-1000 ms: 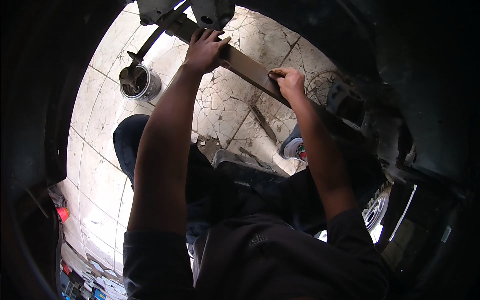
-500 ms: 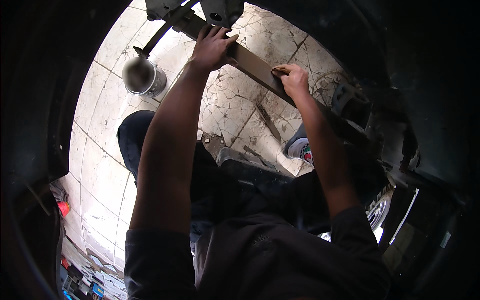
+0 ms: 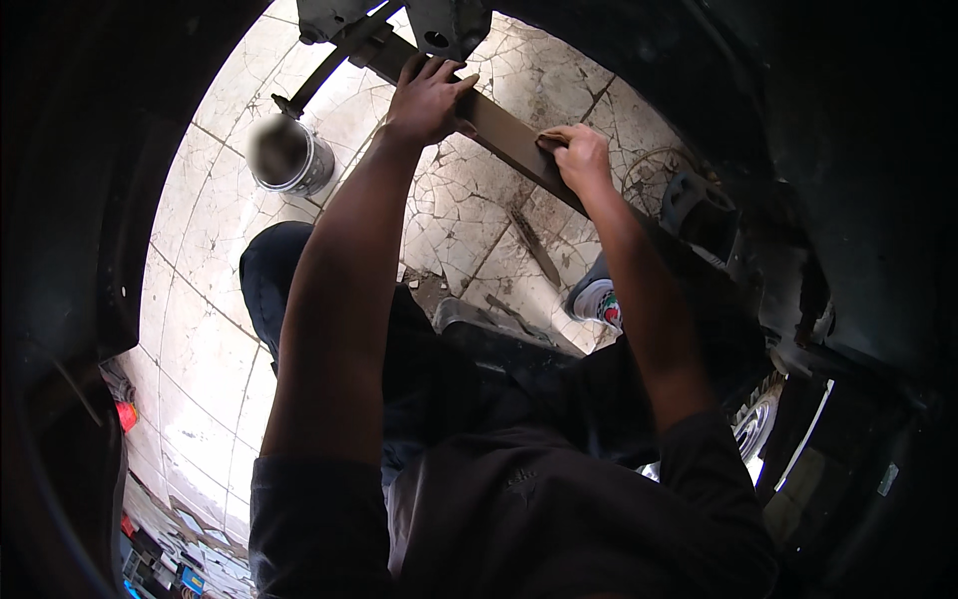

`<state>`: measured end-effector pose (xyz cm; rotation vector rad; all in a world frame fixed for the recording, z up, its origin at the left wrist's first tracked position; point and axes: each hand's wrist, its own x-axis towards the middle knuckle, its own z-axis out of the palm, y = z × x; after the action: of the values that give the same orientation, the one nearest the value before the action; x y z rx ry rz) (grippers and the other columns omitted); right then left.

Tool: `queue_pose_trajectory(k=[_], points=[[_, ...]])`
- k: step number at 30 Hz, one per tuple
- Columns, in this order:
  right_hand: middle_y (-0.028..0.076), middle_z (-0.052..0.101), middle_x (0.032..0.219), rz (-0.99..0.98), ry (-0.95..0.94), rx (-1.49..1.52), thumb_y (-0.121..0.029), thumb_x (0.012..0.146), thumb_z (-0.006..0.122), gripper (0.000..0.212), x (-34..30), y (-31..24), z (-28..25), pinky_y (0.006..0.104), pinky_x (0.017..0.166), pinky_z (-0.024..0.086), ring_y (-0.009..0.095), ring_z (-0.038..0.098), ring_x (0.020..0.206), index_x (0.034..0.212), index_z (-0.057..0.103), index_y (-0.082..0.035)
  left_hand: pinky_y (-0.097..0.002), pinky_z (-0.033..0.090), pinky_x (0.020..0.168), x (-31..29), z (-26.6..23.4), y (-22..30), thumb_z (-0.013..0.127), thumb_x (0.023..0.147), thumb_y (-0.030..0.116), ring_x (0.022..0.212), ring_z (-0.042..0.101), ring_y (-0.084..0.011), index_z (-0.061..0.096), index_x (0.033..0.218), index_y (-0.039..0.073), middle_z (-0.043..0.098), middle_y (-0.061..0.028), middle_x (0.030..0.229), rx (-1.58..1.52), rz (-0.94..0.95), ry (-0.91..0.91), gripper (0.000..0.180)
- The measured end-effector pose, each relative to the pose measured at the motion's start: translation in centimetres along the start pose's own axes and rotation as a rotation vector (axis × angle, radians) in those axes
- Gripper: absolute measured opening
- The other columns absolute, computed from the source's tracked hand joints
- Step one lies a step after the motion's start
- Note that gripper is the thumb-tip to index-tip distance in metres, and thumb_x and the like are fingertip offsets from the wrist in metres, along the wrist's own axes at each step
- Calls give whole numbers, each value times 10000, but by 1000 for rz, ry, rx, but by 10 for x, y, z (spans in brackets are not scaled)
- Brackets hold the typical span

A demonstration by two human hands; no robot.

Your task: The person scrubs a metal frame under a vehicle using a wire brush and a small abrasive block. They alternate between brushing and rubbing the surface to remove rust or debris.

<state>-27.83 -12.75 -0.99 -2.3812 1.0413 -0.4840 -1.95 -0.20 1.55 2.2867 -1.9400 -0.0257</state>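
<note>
"where does the bar sit against the hands?"

"the long, flat brownish bar (image 3: pixel 502 128) runs on a slant, from the upper left down toward the right, under both hands. the left hand (image 3: pixel 429 105) lies across its upper stretch, and the right hand (image 3: pixel 582 155) is lower down along it, with a bare length of bar between the two."

"and the left fingers?"

"slightly apart, laid over the bar's broad face toward its far edge, with the thumb side down by the near edge. the underside is hidden, so i can't tell whether they clamp it or only rest there."

"the right ones?"

"together, pinched on a folded brown pad (image 3: pixel 547 141). it pokes out past the fingertips on the left, right at the bar's face. it looks to be touching, though the hand hides most of the contact."

"what's around them?"

"a dark metal bracket (image 3: pixel 449 25) with a hole in it, just beyond the left fingertips. a bucket (image 3: pixel 317 170) on the floor to the left, well apart from the hands, its top blurred. below the bar, a thin dark strip (image 3: pixel 535 245) lies on the cracked tile floor (image 3: pixel 449 200), near the person's shoe (image 3: pixel 596 299)."
</note>
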Motion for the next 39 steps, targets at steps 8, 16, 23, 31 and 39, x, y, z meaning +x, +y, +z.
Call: queue_pose_trajectory(k=[8,16,23,31,39], points=[[169,736,994,23,6,7,-53,820,691,239,7,-15,2,421,914,560,352,704,959,1008,824,-115,-543,229,1229,0,1,-1,833,682,608,1452,430,-249,545,1504,274,465,-4,1571,15,5,22,932],[174,731,951,-39,-1,-29,-48,822,695,233,-1,-5,-3,437,896,557,361,697,937,996,825,-130,-541,208,1246,1,2,0,845,676,591,1427,465,-254,558,1491,274,488,4,1549,-4,9,22,920],[163,730,930,-80,55,-101,-85,844,726,160,4,-10,1,433,869,559,351,698,921,952,832,-137,-541,208,1243,0,2,-2,849,679,585,1440,449,-247,550,1499,269,480,-1,1558,-5,6,47,927],[155,717,918,-32,51,-83,-87,852,725,167,-4,-9,7,427,866,559,351,692,911,972,830,-138,-533,204,1246,-2,2,-2,855,683,582,1447,441,-242,544,1504,287,482,2,1562,1,-18,8,927],[168,704,907,21,218,-68,-59,830,740,169,-15,-26,21,444,826,555,361,688,869,954,828,-131,-531,220,1237,0,2,1,847,703,572,1445,433,-239,551,1494,281,484,4,1559,6,-1,22,893]])
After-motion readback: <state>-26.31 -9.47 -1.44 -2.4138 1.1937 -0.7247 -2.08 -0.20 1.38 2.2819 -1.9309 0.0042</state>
